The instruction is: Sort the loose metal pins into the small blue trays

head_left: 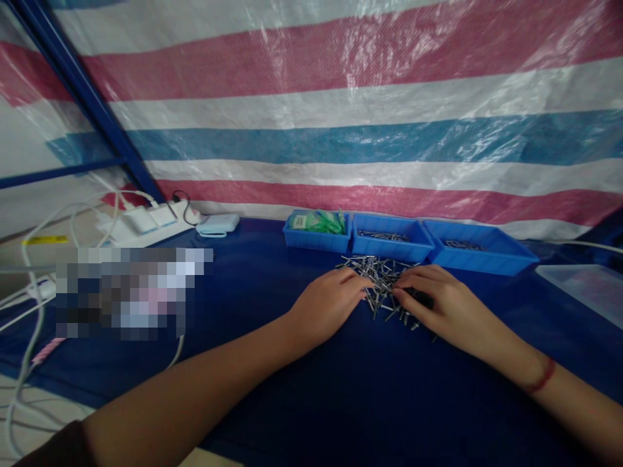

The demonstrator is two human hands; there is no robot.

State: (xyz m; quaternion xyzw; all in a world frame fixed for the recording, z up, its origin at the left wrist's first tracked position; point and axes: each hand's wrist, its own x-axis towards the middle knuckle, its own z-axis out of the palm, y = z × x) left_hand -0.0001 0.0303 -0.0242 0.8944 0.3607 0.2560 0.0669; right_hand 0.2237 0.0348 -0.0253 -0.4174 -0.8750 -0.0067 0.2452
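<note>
A loose pile of thin silvery metal pins, rivet-like in shape (382,275), lies on the blue tabletop (350,395) between my hands. From the left, my left hand (328,301) reaches into the pile, its fingers curled and the thumb touching the pins. My right hand (448,301) rests at the pile's right side with thumb and index fingertips close together among the pins. Whatever either set of fingertips holds is too small or hidden to make out. A dark patch shows beneath the right hand; whether it is an object or shadow is unclear.
Behind the pile stand three blue bins: one with green packets (318,222), a middle one (394,248) and a right one (487,258), both with metal pieces. A clear plastic tray (584,292) lies right. Left are a power strip (165,220), cables and a light-blue case (218,225).
</note>
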